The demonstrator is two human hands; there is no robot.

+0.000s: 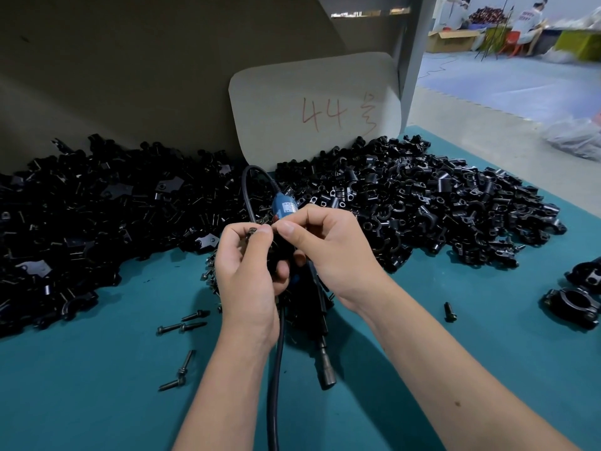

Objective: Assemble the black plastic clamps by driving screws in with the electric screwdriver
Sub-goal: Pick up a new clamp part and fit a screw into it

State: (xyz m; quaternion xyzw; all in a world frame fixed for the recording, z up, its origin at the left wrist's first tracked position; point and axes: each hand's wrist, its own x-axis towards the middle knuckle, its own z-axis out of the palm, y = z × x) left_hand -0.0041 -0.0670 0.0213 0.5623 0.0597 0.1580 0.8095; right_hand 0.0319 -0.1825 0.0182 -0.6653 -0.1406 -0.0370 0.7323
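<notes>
Head view looks down on a teal counter (97, 402) that fills the lower frame, backed by a grey panel (130, 66) with a pale card (312, 105) leaning on it, marked "44" in red. Two broad heaps of black plastic clamp parts cover the far half of the counter: the left heap (81, 216) runs from the left edge toward the middle, and the right heap (422, 203) spreads from below the card toward the right edge. Beyond the counter's right corner lies a pale floor (507, 83), where seated people work among boxes far off.

At centre, both forearms reach in from the bottom edge and the hands meet just in front of the gap between the heaps. The left hand (250, 271) has its fingers curled, its grip pinching a screw (252, 231) between thumb and forefinger, with a dark clamp piece (283, 252) cupped below, largely hidden. The right hand (328, 249) has its fingertips touching the left hand's at the screw; its fingers are curled as well, though what exactly its grip closes on cannot be told. The electric screwdriver (320, 323) lies on the counter beneath the hands, its metal tip pointing toward the viewer and its blue end (284, 206) rising behind the fingers; its black cable (274, 379) loops round and trails off the bottom edge.

Two assembled clamps (572, 304) sit near the right edge. Loose screws (182, 323) are scattered left of the left wrist, and a single bolt (448, 312) lies to the right of the right forearm.
</notes>
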